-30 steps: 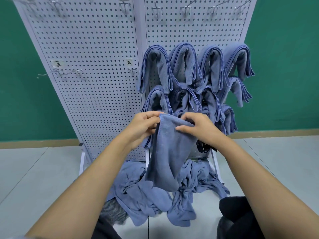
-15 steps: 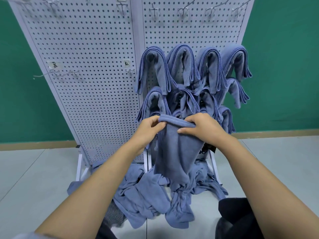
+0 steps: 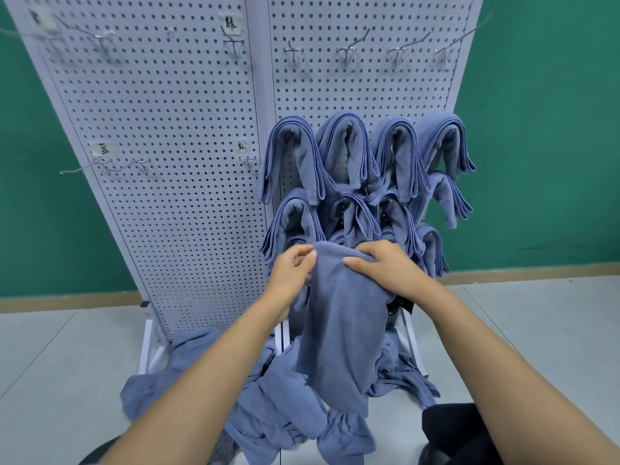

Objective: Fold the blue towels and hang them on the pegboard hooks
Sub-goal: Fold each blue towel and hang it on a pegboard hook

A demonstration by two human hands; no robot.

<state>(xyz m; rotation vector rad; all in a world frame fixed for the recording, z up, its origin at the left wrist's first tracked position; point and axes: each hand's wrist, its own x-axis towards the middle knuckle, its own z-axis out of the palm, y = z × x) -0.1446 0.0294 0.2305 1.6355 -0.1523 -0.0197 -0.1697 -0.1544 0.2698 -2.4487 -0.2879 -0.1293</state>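
pegboard [image 3: 161, 135]: white; bare hooks [image 3: 104, 164] were noted on the left panel.
left hand [image 3: 291, 270]: fingers were curled and pinched on the top left edge of the blue towel [image 3: 342, 330].
blue towel: was held up before the lower right panel.
right hand [image 3: 385, 267]: fingers were clamped over the top right edge.
hung towels [image 3: 396, 152]: were draped over right-panel hooks.
loose towels [image 3: 268, 404]: were heaped on the floor [image 3: 67, 357].

Bright, even, diffuse light; soft faint shadows; no glare; wide-angle bowing at edges; slight softness at top corners
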